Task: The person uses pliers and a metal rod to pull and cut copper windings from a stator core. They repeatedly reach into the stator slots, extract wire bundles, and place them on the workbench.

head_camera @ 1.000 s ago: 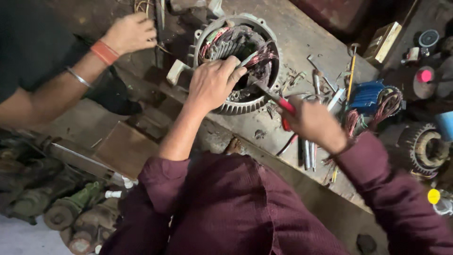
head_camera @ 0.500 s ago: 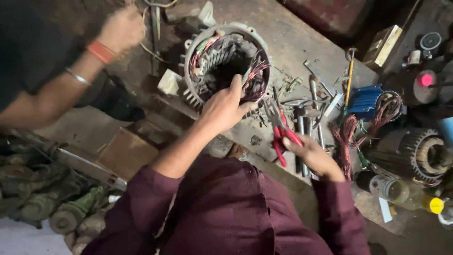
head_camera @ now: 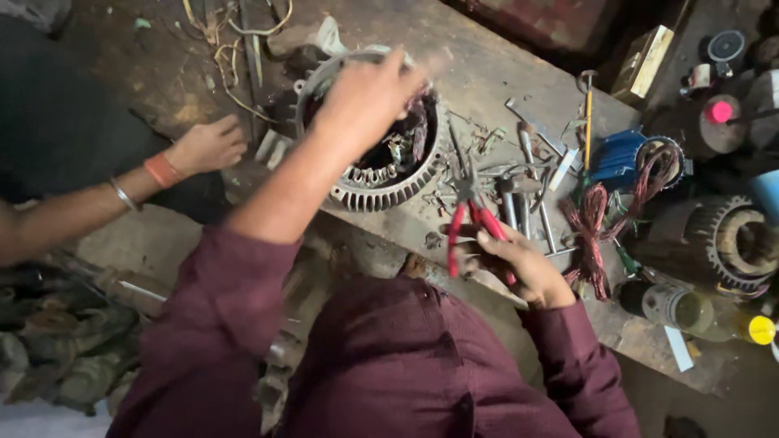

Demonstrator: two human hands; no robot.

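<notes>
On the dirty workbench [head_camera: 503, 73], your left hand [head_camera: 369, 93] sits bunched on top of the round grey metal motor shell [head_camera: 381, 174], fingers curled at its far rim. Your right hand [head_camera: 519, 264] grips the red-handled pliers [head_camera: 466, 215], which point away from you, just right of the shell.

Worn, grimy workbench [head_camera: 503, 73], scattered with a finned round motor housing [head_camera: 381, 182], red-handled pliers [head_camera: 471, 219], loose metal tools [head_camera: 527, 203], a yellow-handled screwdriver [head_camera: 587, 122], tangled copper wire [head_camera: 591, 235], a blue part [head_camera: 618, 154], a small cardboard box [head_camera: 645, 58].
</notes>
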